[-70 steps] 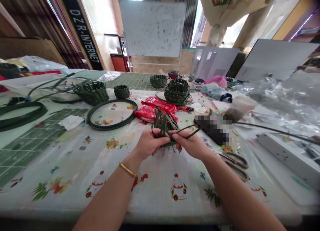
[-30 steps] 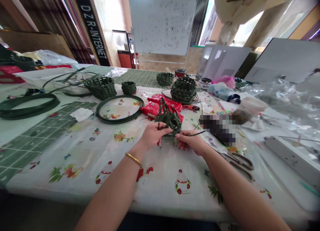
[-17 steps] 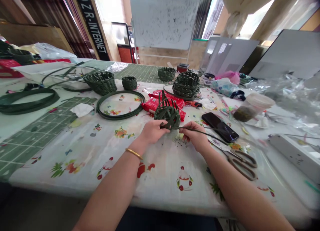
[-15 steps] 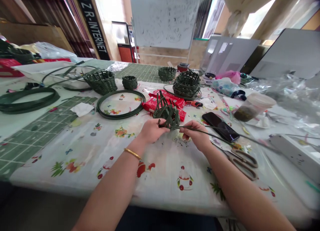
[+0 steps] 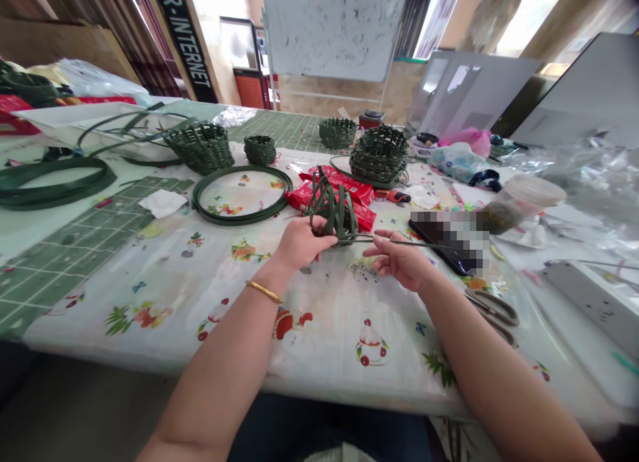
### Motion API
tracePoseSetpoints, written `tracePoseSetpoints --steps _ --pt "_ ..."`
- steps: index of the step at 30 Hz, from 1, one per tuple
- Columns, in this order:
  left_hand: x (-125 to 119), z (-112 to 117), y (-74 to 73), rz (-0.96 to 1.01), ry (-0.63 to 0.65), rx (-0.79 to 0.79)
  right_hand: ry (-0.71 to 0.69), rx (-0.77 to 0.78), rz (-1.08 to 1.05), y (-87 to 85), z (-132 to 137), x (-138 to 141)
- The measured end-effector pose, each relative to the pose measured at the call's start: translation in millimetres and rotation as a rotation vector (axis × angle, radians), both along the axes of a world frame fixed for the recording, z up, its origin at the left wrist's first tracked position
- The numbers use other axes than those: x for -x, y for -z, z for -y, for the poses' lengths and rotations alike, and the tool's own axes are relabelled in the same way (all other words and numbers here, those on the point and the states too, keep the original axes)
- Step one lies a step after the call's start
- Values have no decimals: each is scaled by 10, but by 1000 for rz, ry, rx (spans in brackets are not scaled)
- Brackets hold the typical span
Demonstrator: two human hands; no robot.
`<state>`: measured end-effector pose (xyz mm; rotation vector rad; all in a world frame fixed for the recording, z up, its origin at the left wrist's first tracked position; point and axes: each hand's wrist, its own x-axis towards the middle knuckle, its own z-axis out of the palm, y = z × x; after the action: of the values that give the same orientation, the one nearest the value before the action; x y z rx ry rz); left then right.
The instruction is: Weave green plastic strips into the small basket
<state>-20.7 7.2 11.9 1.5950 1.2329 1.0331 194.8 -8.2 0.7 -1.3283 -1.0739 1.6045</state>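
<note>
A small half-woven green basket (image 5: 332, 209) with loose upright strips stands on the flowered tablecloth (image 5: 319, 315). My left hand (image 5: 299, 242) grips its near side, fingers curled on the weave. My right hand (image 5: 402, 259) is just right of it, with a long thin green strip (image 5: 424, 245) running from the basket across its loosely bent fingers and away to the right.
Finished green baskets (image 5: 200, 146) (image 5: 379, 154), a green strip coil (image 5: 242, 194), red packets (image 5: 349, 192), a phone (image 5: 446, 239), scissors (image 5: 492, 309), a lidded cup (image 5: 516, 202), a white power strip (image 5: 594, 302) and crumpled plastic lie around. A whiteboard (image 5: 334, 22) stands behind.
The basket has been turned and set more upright under my left hand. My right hand has slid right along the strip and loosened its pinch. The view has tilted down.
</note>
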Motion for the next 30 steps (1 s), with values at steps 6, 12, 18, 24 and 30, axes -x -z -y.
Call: tracePoseSetpoints --steps 6,12,18,24,30 --pt "51 -32 -43 242 -80 39 -74 -105 1009 -285 153 -101" --pt "58 -4 -92 287 -83 67 -463 -1133 1077 -465 591 160" --pt "-56 164 -222 237 77 184 5 -1340 1180 -256 418 266" --pt "-38 219 -275 359 212 257 10 -1219 878 -140 331 222" --pt "36 250 -331 245 40 -170 101 -1123 720 -277 350 213"
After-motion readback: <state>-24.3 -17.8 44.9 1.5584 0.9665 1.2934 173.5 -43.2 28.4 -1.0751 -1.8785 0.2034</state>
